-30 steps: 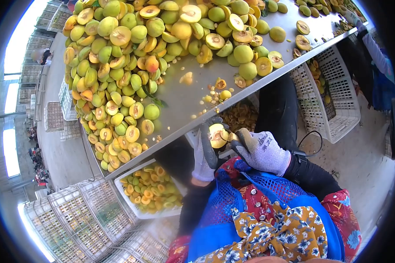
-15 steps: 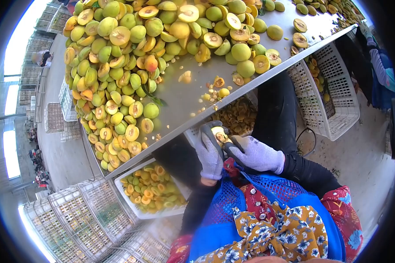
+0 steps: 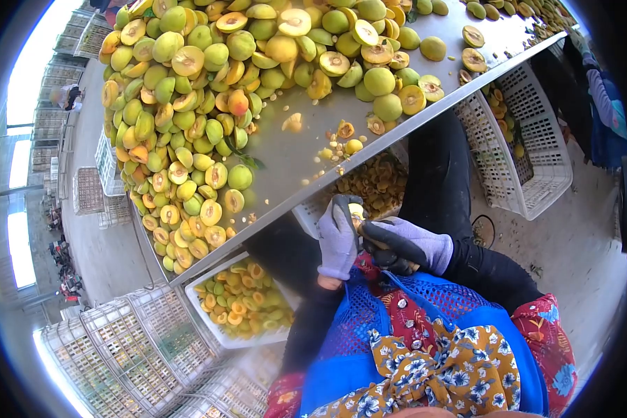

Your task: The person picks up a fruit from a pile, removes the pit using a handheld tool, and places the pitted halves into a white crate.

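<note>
My left hand (image 3: 338, 237), in a grey-and-black work glove, is closed around a pale yellow cut apricot (image 3: 356, 211) above my lap. Against it is my right hand (image 3: 404, 245), gloved alike, with its fingers curled into a fist. A brownish handle end (image 3: 414, 267) pokes out from under that fist; the tool's working end is hidden between the hands. Just beyond them, below the table edge, a crate of brownish fruit pieces (image 3: 377, 182) stands between my legs.
A metal table (image 3: 275, 157) carries a heap of green-yellow apricots (image 3: 188, 104), many halved. A white crate of cut halves (image 3: 247, 296) sits at left, near stacked plastic crates (image 3: 132, 341). Another white crate (image 3: 529, 146) stands at right, with a person (image 3: 606, 111) beyond.
My right hand has turned and curled into a fist, so the brownish handle end now shows. The apricot in my left hand is more covered by fingers.
</note>
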`<state>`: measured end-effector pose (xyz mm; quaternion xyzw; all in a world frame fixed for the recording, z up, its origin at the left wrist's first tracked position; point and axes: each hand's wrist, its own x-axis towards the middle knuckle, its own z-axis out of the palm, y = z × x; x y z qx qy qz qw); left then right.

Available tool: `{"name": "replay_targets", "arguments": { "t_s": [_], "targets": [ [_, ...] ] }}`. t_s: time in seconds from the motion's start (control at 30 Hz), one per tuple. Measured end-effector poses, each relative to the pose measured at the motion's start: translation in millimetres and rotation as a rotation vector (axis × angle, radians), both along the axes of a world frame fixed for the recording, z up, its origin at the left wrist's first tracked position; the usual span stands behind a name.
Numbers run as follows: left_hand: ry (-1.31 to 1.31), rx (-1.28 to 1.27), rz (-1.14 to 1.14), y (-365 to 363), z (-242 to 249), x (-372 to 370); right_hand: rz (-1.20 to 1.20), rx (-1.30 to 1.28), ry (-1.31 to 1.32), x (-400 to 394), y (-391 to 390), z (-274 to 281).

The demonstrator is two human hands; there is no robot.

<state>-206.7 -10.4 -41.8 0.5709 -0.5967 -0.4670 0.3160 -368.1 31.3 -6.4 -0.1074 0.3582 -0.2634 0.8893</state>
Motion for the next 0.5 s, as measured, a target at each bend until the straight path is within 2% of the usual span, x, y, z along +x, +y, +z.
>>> {"name": "replay_targets", "arguments": {
  "t_s": [0.03,0.07,0.1,0.2,0.23,0.27,0.33,0.37,0.47,0.5],
  "targets": [
    [0.386,0.298,0.044,-3,-10,5,-0.016,0.165,-0.333,-2,1,-10],
    [0.229,0.085,-0.041,-3,-16,9,-0.03,0.328,-0.665,-5,2,-25],
    [0.07,-0.129,-0.125,-4,-17,11,-0.028,0.425,-0.807,-5,-2,-27],
    [-0.067,-0.129,-0.167,-2,-11,8,-0.062,0.165,-0.207,0,6,-7],
    [0.019,-0.026,-0.17,-3,-14,8,-0.074,0.188,-0.135,3,6,-5],
    [0.106,0.072,-0.173,-6,-15,8,-0.061,0.245,-0.277,1,6,-9],
    [0.202,0.047,-0.161,0,-20,7,-0.038,0.366,-0.565,-3,9,-34],
    [0.302,0.148,-0.125,1,-29,8,-0.008,0.418,-0.833,-1,8,-49],
    [0.451,0.296,-0.092,1,-28,9,-0.029,0.421,-0.832,-1,11,-51],
    [0.476,0.314,-0.095,-1,-25,9,-0.043,0.478,-0.929,0,12,-50]
  ]
}}
